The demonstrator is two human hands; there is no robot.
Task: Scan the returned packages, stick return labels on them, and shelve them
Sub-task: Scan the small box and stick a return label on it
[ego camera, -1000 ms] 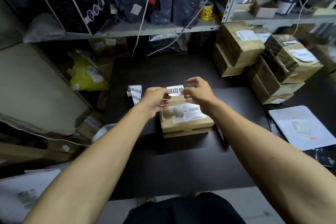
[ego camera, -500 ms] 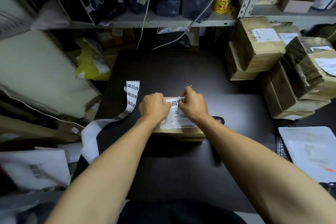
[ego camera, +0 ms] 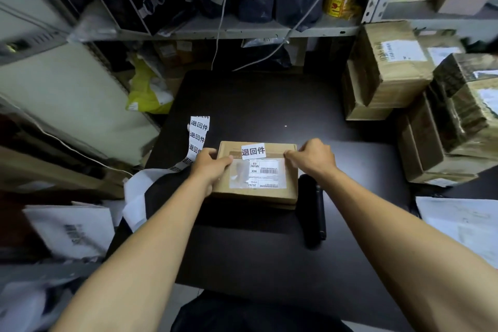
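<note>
On the package [ego camera: 256, 186], left hand [ego camera: 210, 167] and right hand [ego camera: 314, 158] rest curled.

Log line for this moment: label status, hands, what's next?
return label: stuck on box | left hand: grips box's left edge | right hand: grips right edge | next: likely shelving

table [ego camera: 242, 105]: dark | on it: package [ego camera: 256, 191], label strip [ego camera: 198, 135], scanner [ego camera: 314, 210]
</note>
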